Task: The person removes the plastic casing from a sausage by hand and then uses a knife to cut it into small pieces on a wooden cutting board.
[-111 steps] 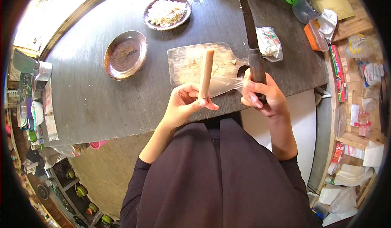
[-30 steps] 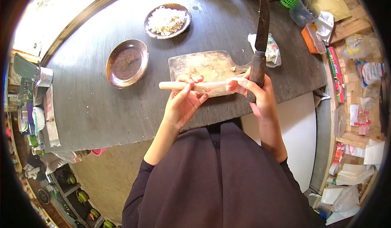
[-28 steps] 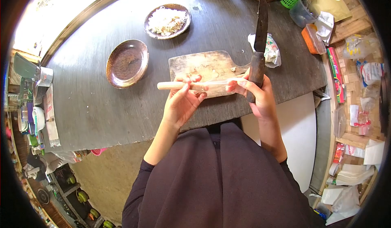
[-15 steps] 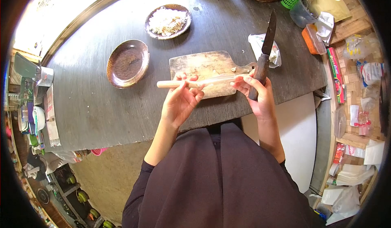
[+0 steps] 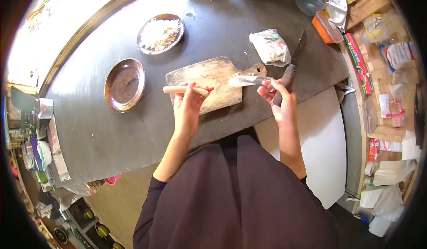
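Note:
My left hand [image 5: 189, 104] pinches a pale tan sausage [image 5: 175, 89], holding it level over the left part of the wooden cutting board [image 5: 209, 69]. In my right hand [image 5: 281, 100] is a knife [image 5: 290, 73] with a dark wooden handle, its dark blade pointing up and away from me. The same hand's fingertips pinch a clear plastic wrapper [image 5: 251, 80], which stretches leftward over the board near its handle. The wrapper and the sausage are apart. Small pale scraps lie on the board.
A brown plate [image 5: 108, 86] sits left of the board. Farther back, another plate [image 5: 139, 40] bears a pile of pale shredded food. Behind the board's handle lies a white plastic packet [image 5: 270, 46]. An orange container [image 5: 324, 29] stands at the right edge, near shelves of packaging.
The sausage has come out of the clear wrapper, and my hands have moved apart. The wrapper now hangs from my right hand alone. The view has shifted slightly.

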Tool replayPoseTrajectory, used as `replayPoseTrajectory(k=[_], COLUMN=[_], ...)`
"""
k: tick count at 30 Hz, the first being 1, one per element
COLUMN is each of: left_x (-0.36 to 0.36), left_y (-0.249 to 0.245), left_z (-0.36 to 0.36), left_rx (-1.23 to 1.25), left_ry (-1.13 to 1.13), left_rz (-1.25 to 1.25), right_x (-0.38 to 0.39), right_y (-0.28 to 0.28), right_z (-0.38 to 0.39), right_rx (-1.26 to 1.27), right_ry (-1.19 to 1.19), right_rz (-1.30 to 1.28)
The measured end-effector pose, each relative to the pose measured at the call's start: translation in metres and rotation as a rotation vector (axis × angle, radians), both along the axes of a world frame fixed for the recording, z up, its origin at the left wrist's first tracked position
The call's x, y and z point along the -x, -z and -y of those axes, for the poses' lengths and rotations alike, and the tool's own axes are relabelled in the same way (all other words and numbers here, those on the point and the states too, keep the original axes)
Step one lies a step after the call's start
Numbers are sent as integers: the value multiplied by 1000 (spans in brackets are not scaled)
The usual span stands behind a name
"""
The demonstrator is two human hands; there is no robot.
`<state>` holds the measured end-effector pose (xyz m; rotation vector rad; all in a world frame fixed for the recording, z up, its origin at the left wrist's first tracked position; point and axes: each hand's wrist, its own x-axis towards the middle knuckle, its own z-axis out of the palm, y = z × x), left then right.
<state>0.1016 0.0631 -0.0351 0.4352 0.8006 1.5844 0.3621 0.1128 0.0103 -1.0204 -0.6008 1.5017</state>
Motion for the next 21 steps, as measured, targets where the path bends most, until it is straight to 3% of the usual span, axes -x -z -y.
replayPoseTrajectory(k=[1,3,5,7,9,11,13,15,17,21], left_x=[0,-5,-14,-12,-10,-1,3,21,36,59], left_y=[-4,-11,-11,-2,-7,-7,-13,-15,-19,-20], left_z=[-3,-11,-15,-15,-13,-10,-5,2,8,18], left_rx=[-2,-79,-45,-92,-26,29,72,127,136,198], left_ry=[12,229,248,271,280,312,160,100,31,-34], left_rz=[0,-348,-358,-633,-654,-755,-864,-881,-855,-829], right_x=[-10,-44,-56,-73,-88,-99,-102,-103,-102,-92], right_y=[7,24,22,22,36,40,45,52,60,43], right_z=[-9,-34,-54,-73,-91,-98,-100,-98,-94,-87], right_rx=[-2,-86,-120,-13,-62,-17,-48,-38,-204,-143], right_ry=[12,115,246,342,434,406,365,324,309,240], right_rz=[0,232,338,433,512,595,807,793,932,951])
